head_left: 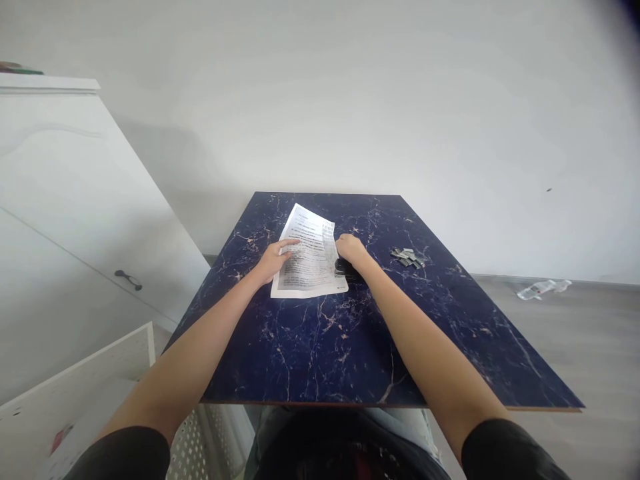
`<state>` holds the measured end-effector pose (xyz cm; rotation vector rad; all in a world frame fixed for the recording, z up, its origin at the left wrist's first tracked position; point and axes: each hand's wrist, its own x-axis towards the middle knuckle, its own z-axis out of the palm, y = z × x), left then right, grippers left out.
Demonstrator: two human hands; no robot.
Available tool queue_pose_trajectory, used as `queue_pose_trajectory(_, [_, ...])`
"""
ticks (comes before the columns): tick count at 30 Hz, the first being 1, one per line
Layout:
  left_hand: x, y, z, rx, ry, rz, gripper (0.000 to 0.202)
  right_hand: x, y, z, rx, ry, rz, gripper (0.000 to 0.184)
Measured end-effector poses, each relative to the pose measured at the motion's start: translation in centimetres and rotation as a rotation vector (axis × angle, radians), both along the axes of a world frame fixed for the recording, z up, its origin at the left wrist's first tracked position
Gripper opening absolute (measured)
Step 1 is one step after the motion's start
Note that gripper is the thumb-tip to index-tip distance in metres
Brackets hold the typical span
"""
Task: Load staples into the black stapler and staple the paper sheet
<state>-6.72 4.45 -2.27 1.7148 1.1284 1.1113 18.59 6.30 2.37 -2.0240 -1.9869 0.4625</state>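
Note:
A printed sheet of paper (310,260), possibly more than one, rests at a slant on the dark blue marbled table (310,360). My left hand (273,262) holds its left edge, with the index finger and thumb over the print. At the paper's right edge, my right hand (353,249) is closed around a black stapler (345,268). Only the stapler's near end shows; the hand covers the rest, and its fingertips are hidden. To the right of that hand lies a small heap of grey staple strips (407,257).
A white cabinet (65,200) with a dark handle (129,279) stands left of the table. Below it is an open white drawer or bin (150,347). A clear plastic wrapper (543,289) lies on the floor at right. A pale wall (350,100) rises behind the table.

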Motion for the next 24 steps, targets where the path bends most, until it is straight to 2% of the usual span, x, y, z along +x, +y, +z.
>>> queue_pose_trajectory(6, [-0.5, 0.2, -0.2, -0.003, 0.019, -0.009, 0.042, 0.9, -0.9, -0.4, 0.020, 0.042, -0.082, 0.038])
queue_pose_trajectory(10, [-1.9, -0.2, 0.6, -0.006, 0.124, -0.009, 0.046, 0.7, -1.7, -0.2, 0.043, 0.077, -0.130, 0.037])
queue_pose_trajectory(13, [-3.2, -0.7, 1.9, 0.034, 0.328, 0.011, 0.049, 0.5, -2.3, 0.1, 0.081, 0.088, -0.151, 0.035])
queue_pose_trajectory(16, [-4.1, -1.4, 3.5, 0.049, 0.653, 0.004, 0.055, 0.4, -2.7, 0.2, 0.095, 0.075, -0.162, 0.032])
queue_pose_trajectory(20, [-4.5, -2.4, 5.2, -0.074, 1.068, -0.055, 0.052, 0.0, -3.3, 0.4, 0.122, 0.039, -0.154, 0.028])
queue_pose_trajectory(22, [-4.7, -2.6, 5.5, -0.095, 1.136, -0.043, 0.052, -0.2, -3.7, 0.6, 0.169, 0.018, -0.136, 0.026])
queue_pose_trajectory(24, [-5.0, -2.7, 5.5, -0.077, 1.120, -0.033, 0.054, -0.5, -4.4, 1.1, 0.249, 0.000, -0.111, 0.025])
